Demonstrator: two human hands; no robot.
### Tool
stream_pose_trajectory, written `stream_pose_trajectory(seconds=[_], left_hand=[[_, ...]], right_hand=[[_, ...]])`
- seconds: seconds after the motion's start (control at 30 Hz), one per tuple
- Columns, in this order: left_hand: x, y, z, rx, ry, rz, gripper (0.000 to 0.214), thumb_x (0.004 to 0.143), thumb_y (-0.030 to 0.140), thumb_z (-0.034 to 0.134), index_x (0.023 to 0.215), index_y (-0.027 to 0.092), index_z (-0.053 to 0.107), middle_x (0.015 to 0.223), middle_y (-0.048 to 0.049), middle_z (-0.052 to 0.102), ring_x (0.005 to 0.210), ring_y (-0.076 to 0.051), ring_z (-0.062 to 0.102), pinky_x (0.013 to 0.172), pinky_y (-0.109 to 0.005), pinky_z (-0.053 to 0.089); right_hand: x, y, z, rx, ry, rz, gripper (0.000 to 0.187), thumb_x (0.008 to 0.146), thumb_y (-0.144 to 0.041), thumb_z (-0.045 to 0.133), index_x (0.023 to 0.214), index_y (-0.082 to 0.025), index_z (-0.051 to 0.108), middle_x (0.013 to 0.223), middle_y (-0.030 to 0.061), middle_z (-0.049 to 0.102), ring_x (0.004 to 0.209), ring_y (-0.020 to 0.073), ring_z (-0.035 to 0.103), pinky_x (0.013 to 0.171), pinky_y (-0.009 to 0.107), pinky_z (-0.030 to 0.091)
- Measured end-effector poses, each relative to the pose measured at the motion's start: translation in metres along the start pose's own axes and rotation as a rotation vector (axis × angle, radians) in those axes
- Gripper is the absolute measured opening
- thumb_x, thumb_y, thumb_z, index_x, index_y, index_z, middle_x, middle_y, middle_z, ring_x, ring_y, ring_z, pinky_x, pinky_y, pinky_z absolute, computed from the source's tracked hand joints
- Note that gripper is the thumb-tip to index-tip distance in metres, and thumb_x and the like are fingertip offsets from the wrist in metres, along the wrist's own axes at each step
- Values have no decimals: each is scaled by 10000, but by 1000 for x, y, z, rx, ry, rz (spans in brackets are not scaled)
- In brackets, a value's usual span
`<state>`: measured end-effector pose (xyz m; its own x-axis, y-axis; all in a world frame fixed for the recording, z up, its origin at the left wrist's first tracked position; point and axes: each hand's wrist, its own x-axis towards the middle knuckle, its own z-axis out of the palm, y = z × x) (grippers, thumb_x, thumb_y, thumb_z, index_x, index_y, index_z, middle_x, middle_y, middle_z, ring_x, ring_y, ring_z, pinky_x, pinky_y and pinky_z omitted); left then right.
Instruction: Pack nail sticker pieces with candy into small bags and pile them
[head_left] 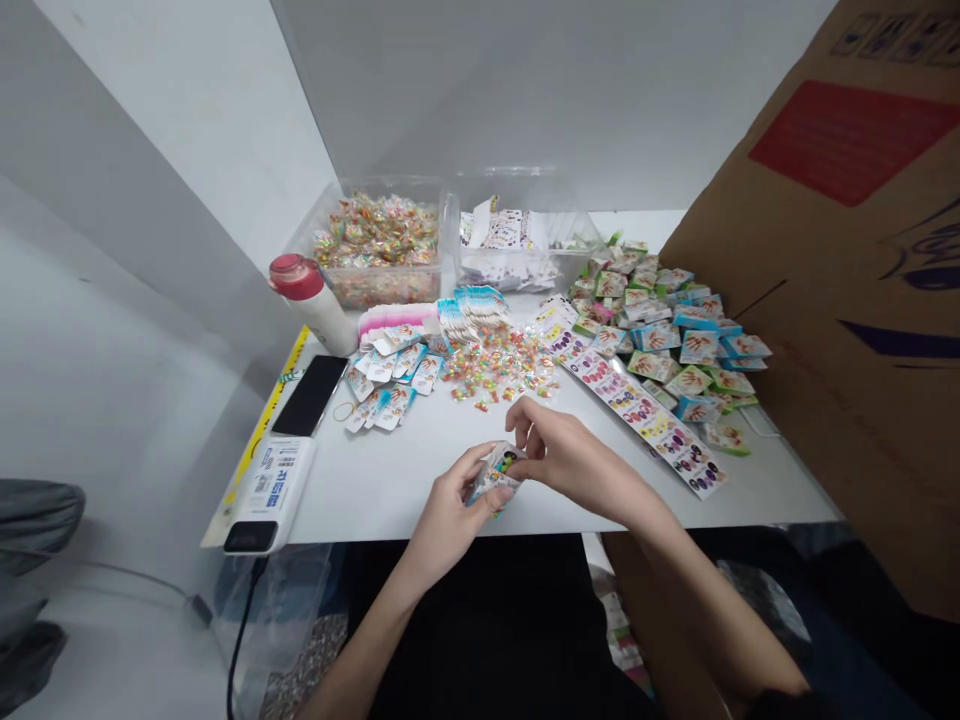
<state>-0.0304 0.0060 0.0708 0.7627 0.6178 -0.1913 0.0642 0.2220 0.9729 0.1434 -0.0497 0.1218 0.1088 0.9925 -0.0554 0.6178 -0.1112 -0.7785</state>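
Near the front edge of the table, my left hand (448,512) is wrapped round a small printed carton (489,478), holding it tilted with its top towards my right hand. At the carton's mouth, my right hand (556,446) has its thumb and fingers pinched together, and what they grip is hidden. Dark and green bits show at that opening. Just beyond the hands lies a loose pile of small clear packets with orange, yellow and green pieces (499,365). Flattened blue and white cartons (394,385) lie to its left, beside a row of stacked cartons (471,312).
Clear bins hold wrapped packets (379,235) and printed sheets (514,232) at the back. Filled cartons (660,335) are heaped right, by a strip of stickers (645,415) and a large cardboard box (840,300). Left stand a bottle (319,305), phone (310,395) and power bank (270,490).
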Motion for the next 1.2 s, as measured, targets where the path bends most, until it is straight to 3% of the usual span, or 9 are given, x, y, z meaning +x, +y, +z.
stream_pose_trajectory(seconds=[0.13,0.27,0.5,0.6,0.7,0.8,0.9,1.0,1.2], left_hand=[[-3,2,2,-35,33,29,438,858,296,649,1273,214,534,1215,-71,653,1093,-215,607,864,-265,491],[-6,2,7,-55,88,27,460,852,310,656,1277,211,512,1157,-65,669,1026,-195,623,843,-262,493],[-13,2,18,-98,142,31,446,842,294,676,1173,258,379,845,18,658,760,-126,595,733,-242,459],[-15,0,21,-127,180,70,442,844,281,673,1153,274,358,812,36,643,749,-118,600,729,-238,466],[-17,-5,20,-128,237,88,363,855,327,656,1121,254,419,836,17,633,718,-122,605,633,-220,482],[-19,-9,17,-95,235,131,272,843,335,671,1023,215,506,882,-13,648,736,-131,614,628,-231,507],[-20,-11,16,-99,151,139,233,834,320,686,958,198,530,869,-20,670,733,-135,619,642,-241,517],[-19,-11,16,-69,118,114,227,830,317,693,943,196,538,823,-12,671,702,-132,613,614,-229,502],[-13,-10,13,-9,194,135,190,823,311,698,934,197,594,873,-17,658,724,-140,621,625,-243,507]], right_hand=[[-6,2,6,-12,83,-108,146,768,-65,680,834,-182,623,819,-9,545,689,108,547,651,230,428],[-15,-1,4,-48,32,-207,137,889,-158,587,914,-214,709,915,40,533,836,149,576,765,276,448],[-18,-1,5,186,112,-42,84,817,-294,706,805,-211,693,862,18,532,661,111,526,616,245,448],[-21,-2,1,178,73,-69,110,836,-321,686,829,-220,729,862,20,505,712,120,529,639,245,440],[-24,-2,-6,207,-67,-97,225,918,-365,568,900,-235,750,878,29,498,792,135,532,735,263,442],[-23,6,-4,470,-193,-33,267,915,-397,560,901,-206,746,893,32,525,765,127,536,733,273,457],[-19,20,10,849,-158,114,213,806,-360,709,948,-201,695,846,9,570,653,98,524,609,242,446],[-17,28,26,1083,-106,241,361,691,-299,814,995,-227,633,802,-25,580,572,69,491,513,199,392],[-21,25,30,862,-26,80,197,795,-347,724,875,-167,724,839,40,634,667,113,538,628,262,448]])
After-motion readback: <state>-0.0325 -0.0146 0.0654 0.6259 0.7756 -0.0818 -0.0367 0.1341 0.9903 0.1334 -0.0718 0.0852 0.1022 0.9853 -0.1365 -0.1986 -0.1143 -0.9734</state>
